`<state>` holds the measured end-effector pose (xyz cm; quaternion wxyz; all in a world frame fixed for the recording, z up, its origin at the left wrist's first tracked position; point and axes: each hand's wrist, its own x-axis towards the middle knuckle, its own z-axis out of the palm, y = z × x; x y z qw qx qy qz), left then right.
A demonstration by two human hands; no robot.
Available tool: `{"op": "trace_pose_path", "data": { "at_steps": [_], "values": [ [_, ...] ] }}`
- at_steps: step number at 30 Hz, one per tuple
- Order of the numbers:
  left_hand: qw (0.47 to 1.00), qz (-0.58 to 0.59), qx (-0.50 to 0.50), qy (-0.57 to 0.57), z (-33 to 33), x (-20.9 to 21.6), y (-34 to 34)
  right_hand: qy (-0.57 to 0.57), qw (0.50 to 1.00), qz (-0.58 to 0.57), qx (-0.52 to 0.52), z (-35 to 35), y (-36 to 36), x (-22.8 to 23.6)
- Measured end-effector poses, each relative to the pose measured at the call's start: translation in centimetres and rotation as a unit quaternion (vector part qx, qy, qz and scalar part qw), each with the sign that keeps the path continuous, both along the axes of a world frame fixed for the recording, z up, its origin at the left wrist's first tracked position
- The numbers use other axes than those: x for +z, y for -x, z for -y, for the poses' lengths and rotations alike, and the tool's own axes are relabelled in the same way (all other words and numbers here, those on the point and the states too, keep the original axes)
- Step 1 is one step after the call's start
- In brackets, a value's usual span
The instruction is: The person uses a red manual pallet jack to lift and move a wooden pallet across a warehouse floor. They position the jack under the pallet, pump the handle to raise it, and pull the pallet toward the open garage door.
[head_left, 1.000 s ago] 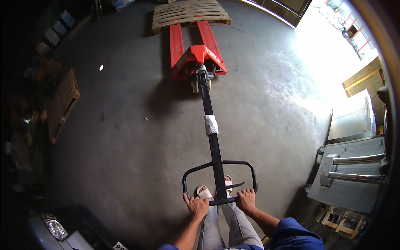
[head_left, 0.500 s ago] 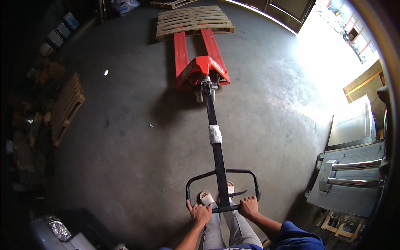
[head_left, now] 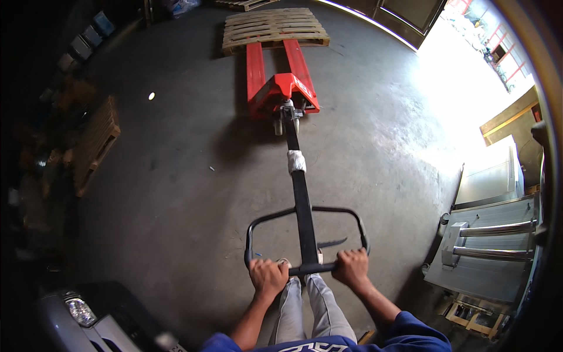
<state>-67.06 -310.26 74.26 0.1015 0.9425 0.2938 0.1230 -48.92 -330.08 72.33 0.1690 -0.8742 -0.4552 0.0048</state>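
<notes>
A red pallet jack (head_left: 284, 88) stands ahead of me, its two forks reaching into a wooden pallet (head_left: 275, 26) on the floor. Its black steering handle (head_left: 304, 220) slopes toward me and ends in a loop with a crossbar. White wrapping (head_left: 297, 161) covers part of the shaft. My left hand (head_left: 270, 276) is closed around the left end of the crossbar. At the right end, my right hand (head_left: 352, 267) grips the same bar, close to a small dark lever (head_left: 332, 243).
Another wooden pallet (head_left: 97, 144) leans at the left. Part of a vehicle with a headlight (head_left: 81, 311) sits at the lower left. Metal equipment with two shiny tubes (head_left: 495, 240) stands at the right, beside a pale cabinet (head_left: 487, 173). Bright light enters through a doorway (head_left: 451, 76).
Both hands have raised the handle, so its loop sits higher and farther from me. The pallet jack's front has shifted slightly up in view. My left hand's fingers have wrapped more fully round the bar.
</notes>
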Motion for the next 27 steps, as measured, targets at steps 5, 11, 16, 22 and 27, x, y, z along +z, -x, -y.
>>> {"op": "trace_pose_path", "data": {
  "at_steps": [5,11,16,22,27],
  "values": [
    [0.987,-0.093,-0.011,0.131,5.4,-19.8,6.0,0.213,0.975,-0.068,-0.010,5.3,7.4,-18.4],
    [0.992,-0.065,-0.011,0.106,1.5,-8.5,5.2,0.055,0.997,-0.057,-0.017,2.3,5.7,-6.6],
    [0.999,0.006,0.010,0.040,0.4,-7.0,5.5,-0.008,0.999,-0.006,-0.050,0.5,7.1,-5.3],
    [0.997,-0.020,0.005,0.069,3.6,-20.2,7.5,0.030,0.999,-0.021,-0.037,3.0,8.7,-18.7],
    [0.998,0.018,0.033,0.042,2.5,-13.5,5.7,-0.050,0.997,0.020,-0.053,2.2,8.4,-8.6]
  ]
}}
